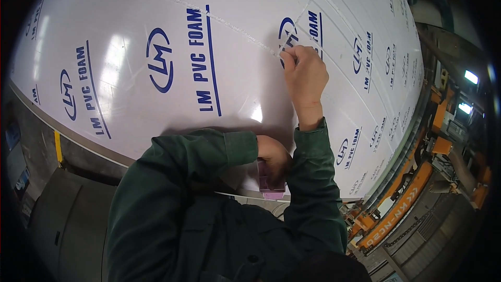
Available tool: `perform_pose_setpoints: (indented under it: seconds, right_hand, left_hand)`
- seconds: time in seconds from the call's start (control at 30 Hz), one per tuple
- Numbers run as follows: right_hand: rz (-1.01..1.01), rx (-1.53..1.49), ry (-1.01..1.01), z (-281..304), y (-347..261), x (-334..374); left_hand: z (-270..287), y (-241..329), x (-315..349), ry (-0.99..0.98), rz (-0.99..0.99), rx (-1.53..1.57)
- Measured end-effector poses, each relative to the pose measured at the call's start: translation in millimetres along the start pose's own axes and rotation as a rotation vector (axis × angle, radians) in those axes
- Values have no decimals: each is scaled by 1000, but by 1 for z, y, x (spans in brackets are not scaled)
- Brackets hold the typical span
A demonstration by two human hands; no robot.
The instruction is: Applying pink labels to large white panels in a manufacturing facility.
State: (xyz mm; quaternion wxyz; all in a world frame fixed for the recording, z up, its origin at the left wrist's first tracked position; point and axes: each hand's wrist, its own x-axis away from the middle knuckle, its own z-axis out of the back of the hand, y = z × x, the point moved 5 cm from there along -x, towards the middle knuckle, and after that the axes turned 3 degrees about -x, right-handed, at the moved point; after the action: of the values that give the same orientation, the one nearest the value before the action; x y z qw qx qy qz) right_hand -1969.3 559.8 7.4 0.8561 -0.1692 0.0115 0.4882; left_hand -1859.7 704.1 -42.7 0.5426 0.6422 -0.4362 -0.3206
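Note:
A large white foam board [240, 89] with blue printing lies before me, its shiny face crossed by rough whitish cut lines [240, 32]. My right hand [305, 78] is closed in a pinch at the spot where two of these lines meet. What the fingertips hold, if anything, is too small to make out. Near the board's front edge, my left hand [274, 154] bends down over a small pink box [271, 185] with compartments. Its fingers are hidden behind the wrist and in shadow, so their grip does not show.
Orange machinery [402, 209] with rails and a chain runs along the right side of the board. On the left stands a grey cabinet [73, 224], with a yellow strip [58, 146] by the board's edge. More parallel cut lines run across the right part of the board.

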Motion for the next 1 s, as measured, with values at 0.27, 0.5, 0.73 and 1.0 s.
perform_pose_setpoints:
  seconds: [0.27, 0.5, 0.73, 1.0]
  right_hand:
    - [26, -9, 21, -2, 4, 0]
    - [61, 82, 23, -7, 1, 1]
    - [-6, -64, -43, 0, 1, 5]
    - [37, 253, -96, -14, -8, 1]
  left_hand:
    - [0, 8, 5, 60, -56, -27]
    - [0, 6, 4, -11, -59, -9]
    - [-4, -9, -18, -30, -188, -196]
    - [-3, -11, -20, 2, -202, -179]
